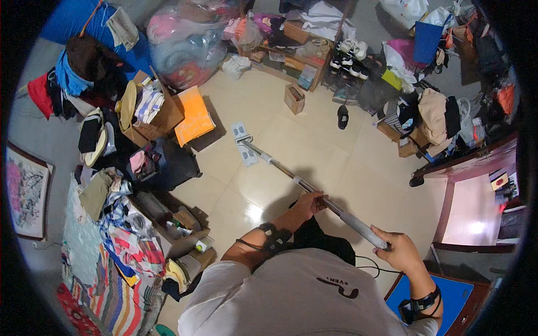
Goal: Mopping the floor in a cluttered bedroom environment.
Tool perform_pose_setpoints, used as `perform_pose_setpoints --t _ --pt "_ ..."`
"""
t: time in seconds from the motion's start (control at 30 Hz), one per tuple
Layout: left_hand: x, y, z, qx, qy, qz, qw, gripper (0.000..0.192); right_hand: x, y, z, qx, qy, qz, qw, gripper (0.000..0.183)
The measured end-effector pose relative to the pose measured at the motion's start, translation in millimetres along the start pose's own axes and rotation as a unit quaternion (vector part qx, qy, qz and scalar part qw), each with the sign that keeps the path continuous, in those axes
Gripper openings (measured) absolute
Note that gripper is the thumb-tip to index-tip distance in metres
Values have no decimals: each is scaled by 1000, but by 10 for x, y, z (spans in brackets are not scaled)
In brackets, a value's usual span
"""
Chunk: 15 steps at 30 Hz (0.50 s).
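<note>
A flat mop (294,178) with a metal pole reaches diagonally across the tiled floor. Its flat, pale grey-blue head (244,143) lies on the tiles, up and to the left of my hands. Around the middle of the pole, my left hand (310,204) is closed. My right hand (395,248) grips the end of the grey handle, with thumb and fingers about its tip. Whether a cloth sits under the mop head cannot be told.
Left of the mop head are an orange packet (194,116), a cardboard box (166,113) and a black bag (172,164). A small carton (294,99) and a black shoe (343,117) stand on the floor ahead. At the right is a doorway (447,210).
</note>
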<state>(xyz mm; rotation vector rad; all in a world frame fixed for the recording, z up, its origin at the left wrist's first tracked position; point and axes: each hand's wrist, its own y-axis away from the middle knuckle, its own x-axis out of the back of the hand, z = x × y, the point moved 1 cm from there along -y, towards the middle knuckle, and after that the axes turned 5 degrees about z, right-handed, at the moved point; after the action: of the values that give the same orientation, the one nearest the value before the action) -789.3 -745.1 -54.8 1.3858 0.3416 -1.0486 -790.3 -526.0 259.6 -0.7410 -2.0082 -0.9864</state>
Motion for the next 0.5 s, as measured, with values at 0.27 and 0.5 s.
perform_pose_setpoints --t 0.27,0.5 --pt "-332 -612 660 -66 -52 94 992 16 391 -1293 443 25 -9 -97 995 62" --pt "-499 -1225 1317 -82 45 189 977 15 565 -2499 612 141 61 -107 982 57"
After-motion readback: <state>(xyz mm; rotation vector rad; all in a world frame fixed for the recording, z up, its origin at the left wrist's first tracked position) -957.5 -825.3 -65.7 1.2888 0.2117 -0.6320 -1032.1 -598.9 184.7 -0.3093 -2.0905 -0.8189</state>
